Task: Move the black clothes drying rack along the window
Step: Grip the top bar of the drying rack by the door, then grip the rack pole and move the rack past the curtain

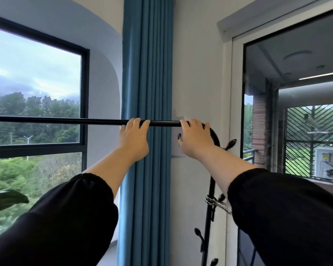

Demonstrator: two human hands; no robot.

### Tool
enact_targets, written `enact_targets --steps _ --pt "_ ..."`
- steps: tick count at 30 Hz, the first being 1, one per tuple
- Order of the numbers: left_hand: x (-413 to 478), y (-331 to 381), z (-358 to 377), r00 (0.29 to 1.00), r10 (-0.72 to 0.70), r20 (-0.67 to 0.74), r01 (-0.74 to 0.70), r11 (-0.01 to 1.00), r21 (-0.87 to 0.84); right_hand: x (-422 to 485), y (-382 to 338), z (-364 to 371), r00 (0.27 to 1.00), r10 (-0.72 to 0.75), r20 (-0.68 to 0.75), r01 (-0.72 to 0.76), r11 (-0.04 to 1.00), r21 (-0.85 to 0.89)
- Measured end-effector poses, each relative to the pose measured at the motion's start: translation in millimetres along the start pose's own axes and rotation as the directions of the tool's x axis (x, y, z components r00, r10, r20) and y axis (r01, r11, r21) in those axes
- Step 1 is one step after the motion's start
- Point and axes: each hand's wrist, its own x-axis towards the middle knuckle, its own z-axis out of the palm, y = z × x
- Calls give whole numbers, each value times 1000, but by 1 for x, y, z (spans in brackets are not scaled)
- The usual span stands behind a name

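The black clothes drying rack (56, 120) shows as a thin horizontal top bar running from the left edge across the window (35, 77) to a bend at the right, where its upright post drops down with small hooks. My left hand (133, 135) grips the bar in front of the blue curtain. My right hand (193, 138) grips the bar's right end at the bend. Both arms are stretched out in black sleeves. The rack's feet are out of view.
A blue curtain (147, 73) hangs in the corner between window and white wall. A metal clip (217, 204) is clamped on the rack's post. A glass door (296, 112) stands at the right. Green plant leaves (6, 198) poke in at the lower left.
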Motion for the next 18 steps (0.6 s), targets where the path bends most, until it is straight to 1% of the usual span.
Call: enact_targets --steps 3,5,7,10,13,16,18 --pt "-14 32 12 995 76 69 -68 992 -107 -17 23 3 1000 -5 25 4 998 59" --pt "-24 50 21 986 103 127 -78 979 -187 -28 35 6 999 12 34 -16 995 101" --pt "-36 64 34 977 104 185 -49 959 -279 -41 48 14 997 50 64 -58 989 133" --pt "-58 80 54 951 81 298 63 894 -444 -62 66 35 982 139 130 -167 958 232" --pt "-86 91 79 925 79 371 153 817 -556 -86 78 63 941 259 216 -327 859 394" --pt "-111 97 111 875 83 477 250 767 -591 -113 85 89 870 373 322 -488 747 452" --pt "-122 98 131 840 90 535 306 736 -604 -124 87 101 834 420 359 -550 689 472"
